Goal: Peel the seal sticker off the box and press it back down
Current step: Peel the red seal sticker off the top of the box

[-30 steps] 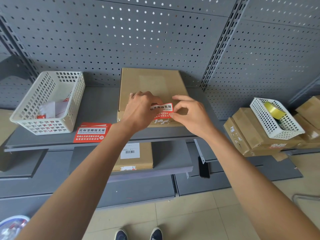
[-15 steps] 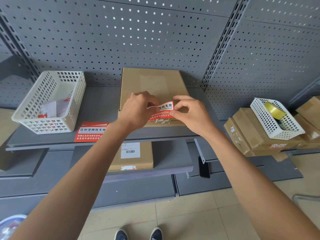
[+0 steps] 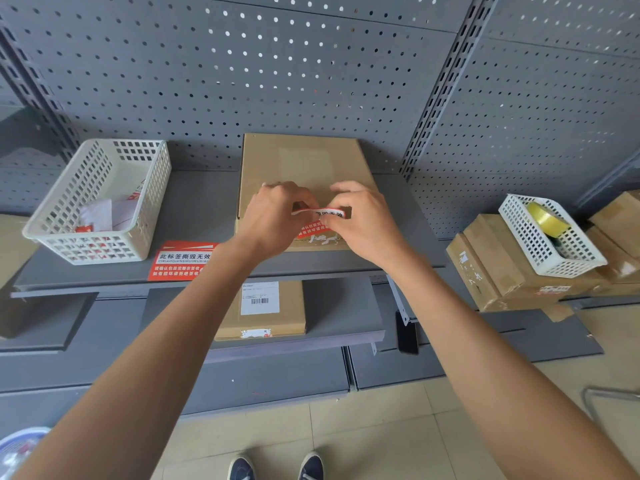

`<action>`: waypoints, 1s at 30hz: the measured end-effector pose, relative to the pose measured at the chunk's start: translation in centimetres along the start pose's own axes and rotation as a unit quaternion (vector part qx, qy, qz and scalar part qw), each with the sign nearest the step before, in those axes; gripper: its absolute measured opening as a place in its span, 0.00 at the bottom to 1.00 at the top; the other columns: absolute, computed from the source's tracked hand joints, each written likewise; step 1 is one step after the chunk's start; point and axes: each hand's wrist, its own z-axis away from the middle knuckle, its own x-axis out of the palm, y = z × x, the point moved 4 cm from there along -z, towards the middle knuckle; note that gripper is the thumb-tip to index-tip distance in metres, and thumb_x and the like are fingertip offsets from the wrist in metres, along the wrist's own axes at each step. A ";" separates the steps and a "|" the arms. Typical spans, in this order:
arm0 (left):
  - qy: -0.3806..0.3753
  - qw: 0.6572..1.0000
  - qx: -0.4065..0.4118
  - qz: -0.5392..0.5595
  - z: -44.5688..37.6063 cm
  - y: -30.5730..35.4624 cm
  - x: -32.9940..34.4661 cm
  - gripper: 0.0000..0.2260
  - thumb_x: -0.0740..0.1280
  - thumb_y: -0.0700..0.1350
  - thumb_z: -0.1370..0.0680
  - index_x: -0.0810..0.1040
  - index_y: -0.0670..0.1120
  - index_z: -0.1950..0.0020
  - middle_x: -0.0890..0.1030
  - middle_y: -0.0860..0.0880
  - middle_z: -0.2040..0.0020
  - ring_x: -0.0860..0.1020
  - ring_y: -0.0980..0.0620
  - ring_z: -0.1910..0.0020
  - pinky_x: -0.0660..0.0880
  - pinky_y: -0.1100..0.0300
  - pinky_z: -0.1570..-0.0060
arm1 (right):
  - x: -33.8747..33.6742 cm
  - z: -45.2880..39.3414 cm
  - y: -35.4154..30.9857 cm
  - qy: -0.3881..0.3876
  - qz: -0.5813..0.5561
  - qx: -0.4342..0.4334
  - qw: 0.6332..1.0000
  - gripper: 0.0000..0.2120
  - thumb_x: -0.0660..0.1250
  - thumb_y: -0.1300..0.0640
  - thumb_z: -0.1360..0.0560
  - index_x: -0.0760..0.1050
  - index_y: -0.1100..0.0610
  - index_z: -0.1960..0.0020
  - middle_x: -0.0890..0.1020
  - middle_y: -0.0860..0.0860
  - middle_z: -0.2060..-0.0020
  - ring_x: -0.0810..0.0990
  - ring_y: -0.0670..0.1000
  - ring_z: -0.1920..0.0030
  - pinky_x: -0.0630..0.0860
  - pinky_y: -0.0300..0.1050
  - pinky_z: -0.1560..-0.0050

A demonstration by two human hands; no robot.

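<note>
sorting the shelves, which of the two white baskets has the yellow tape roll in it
The small white basket on the right, atop the stacked cardboard boxes; the larger left basket holds papers.

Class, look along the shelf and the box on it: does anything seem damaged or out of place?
Yes. A loose red seal sticker lies on the shelf beside the box, stuck to no package. On the box's front edge, torn white residue shows below the seal sticker being peeled.
</note>
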 end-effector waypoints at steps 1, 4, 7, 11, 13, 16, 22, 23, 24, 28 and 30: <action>-0.001 1.000 0.003 0.004 0.0 0.1 -0.1 0.03 0.73 0.46 0.24 0.85 0.50 0.52 0.82 0.50 0.57 0.77 0.47 0.58 0.76 0.50 0.55 | 0.0 0.1 0.0 0.001 -0.001 -0.001 1.000 0.04 0.73 0.56 0.26 0.86 0.56 0.55 0.79 0.50 0.36 0.74 0.51 0.34 0.66 0.42 0.37; -0.009 0.999 0.017 0.027 0.2 0.1 -0.7 0.11 0.74 0.43 0.26 0.84 0.51 0.44 0.83 0.51 0.56 0.79 0.49 0.56 0.76 0.55 0.53 | -0.1 0.1 0.0 -0.002 -0.007 0.000 1.000 0.03 0.73 0.56 0.26 0.85 0.55 0.56 0.79 0.50 0.36 0.75 0.51 0.34 0.68 0.46 0.34; -0.013 0.999 0.032 0.006 0.4 -0.9 -1.5 0.11 0.75 0.42 0.26 0.83 0.48 0.44 0.82 0.49 0.54 0.79 0.50 0.57 0.77 0.55 0.53 | -0.1 0.3 -0.1 -0.005 -0.003 -0.006 1.000 0.03 0.73 0.57 0.26 0.85 0.55 0.56 0.79 0.49 0.36 0.75 0.51 0.35 0.69 0.47 0.35; 0.000 0.999 0.041 -0.001 1.0 -1.8 -1.7 0.04 0.75 0.46 0.25 0.86 0.48 0.52 0.81 0.49 0.53 0.79 0.51 0.59 0.78 0.52 0.54 | -0.3 0.2 -0.1 -0.008 -0.002 -0.007 1.000 0.03 0.72 0.58 0.26 0.85 0.56 0.55 0.79 0.49 0.35 0.75 0.49 0.35 0.69 0.46 0.35; 0.014 0.999 0.038 0.010 1.2 -1.8 -1.6 0.03 0.76 0.46 0.26 0.85 0.48 0.54 0.81 0.50 0.54 0.79 0.51 0.59 0.78 0.52 0.55 | -0.2 0.2 -0.1 -0.007 0.000 -0.007 1.000 0.03 0.73 0.58 0.26 0.85 0.56 0.55 0.79 0.49 0.35 0.76 0.49 0.36 0.69 0.44 0.36; 0.025 0.999 0.030 0.026 1.2 -1.8 -1.6 0.02 0.76 0.45 0.27 0.85 0.49 0.57 0.81 0.50 0.56 0.78 0.51 0.60 0.77 0.53 0.55 | -0.2 0.2 -0.1 -0.007 0.002 -0.004 1.000 0.04 0.73 0.57 0.26 0.85 0.56 0.54 0.79 0.49 0.35 0.76 0.49 0.36 0.69 0.43 0.37; 0.019 0.999 0.019 0.032 1.0 -2.2 -1.4 0.03 0.76 0.47 0.27 0.85 0.50 0.58 0.81 0.52 0.55 0.78 0.52 0.59 0.78 0.51 0.55 | -0.3 0.3 0.0 -0.006 0.001 -0.001 1.000 0.04 0.72 0.58 0.27 0.85 0.56 0.55 0.78 0.49 0.35 0.77 0.48 0.37 0.69 0.42 0.37; 0.020 0.999 0.018 0.030 1.0 -2.2 -1.4 0.03 0.76 0.48 0.27 0.85 0.50 0.58 0.81 0.52 0.55 0.78 0.52 0.59 0.78 0.51 0.55 | -0.3 0.2 -0.1 -0.007 0.004 0.000 1.000 0.04 0.72 0.58 0.26 0.85 0.56 0.55 0.78 0.49 0.34 0.76 0.48 0.37 0.69 0.41 0.38; 0.023 0.999 0.017 0.029 1.0 -2.3 -1.4 0.03 0.76 0.48 0.27 0.85 0.50 0.58 0.81 0.52 0.55 0.78 0.52 0.59 0.78 0.51 0.55 | -0.3 0.2 -0.1 -0.009 0.006 0.000 1.000 0.04 0.72 0.57 0.26 0.85 0.56 0.54 0.78 0.49 0.34 0.76 0.48 0.37 0.68 0.40 0.38; 0.023 0.999 0.004 0.032 1.0 -2.4 -1.4 0.02 0.76 0.48 0.27 0.85 0.52 0.58 0.82 0.53 0.55 0.79 0.52 0.57 0.78 0.50 0.53 | -0.2 0.0 0.0 -0.013 0.009 0.004 1.000 0.04 0.72 0.57 0.26 0.85 0.56 0.54 0.77 0.48 0.33 0.76 0.47 0.36 0.69 0.41 0.38; 0.022 0.999 0.003 0.032 1.0 -2.5 -1.4 0.02 0.76 0.49 0.27 0.85 0.53 0.58 0.82 0.54 0.55 0.79 0.53 0.57 0.78 0.50 0.53 | -0.3 0.1 0.0 -0.013 0.005 0.006 1.000 0.05 0.72 0.57 0.26 0.85 0.56 0.54 0.77 0.48 0.33 0.76 0.47 0.36 0.70 0.42 0.38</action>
